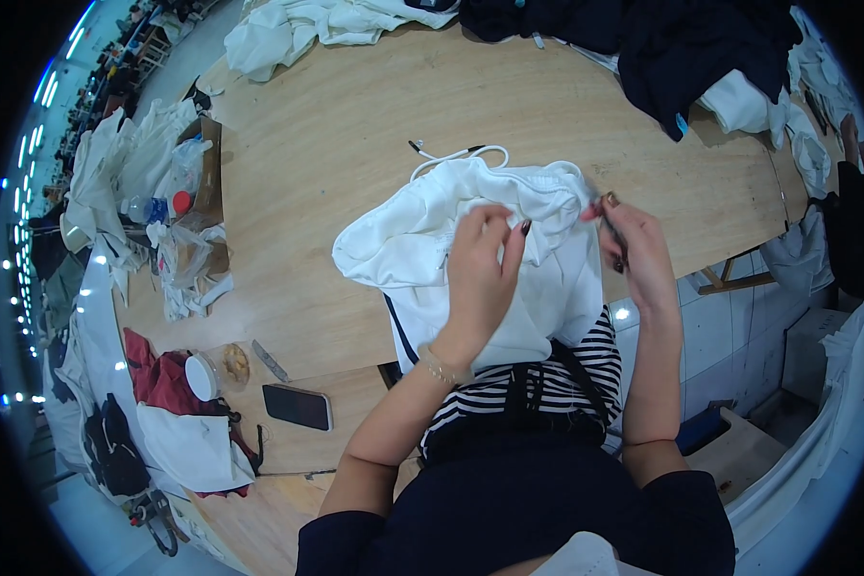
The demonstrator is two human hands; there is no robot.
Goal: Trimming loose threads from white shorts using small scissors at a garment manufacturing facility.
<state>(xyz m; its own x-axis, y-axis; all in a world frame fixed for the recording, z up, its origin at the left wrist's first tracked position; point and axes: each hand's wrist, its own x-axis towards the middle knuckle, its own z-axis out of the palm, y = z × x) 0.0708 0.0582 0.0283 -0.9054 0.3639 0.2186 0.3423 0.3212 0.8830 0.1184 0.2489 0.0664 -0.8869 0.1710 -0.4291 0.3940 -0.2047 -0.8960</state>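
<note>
A white garment (538, 288) with a gathered edge lies bunched over the table's near edge and my lap. Its white drawstring (451, 156) has dark tips and loops out on the far side. Above the cloth is my left hand (483, 264), its thumb held apart from the bent fingers, with nothing seen between them. At the garment's right edge, my right hand (640, 252) is closed round a slim dark tool (611, 228), perhaps thread snips; motion blurs it. Part of the gathered edge lies beside that hand's fingertips.
On the wooden table (307, 192) at left are a phone (298, 407), a cutter knife (270, 361), a lidded jar (218, 372) and red cloth (163, 374). A cardboard box (207, 173) stands beyond. Dark garments (682, 58) and white ones (307, 29) line the far edge.
</note>
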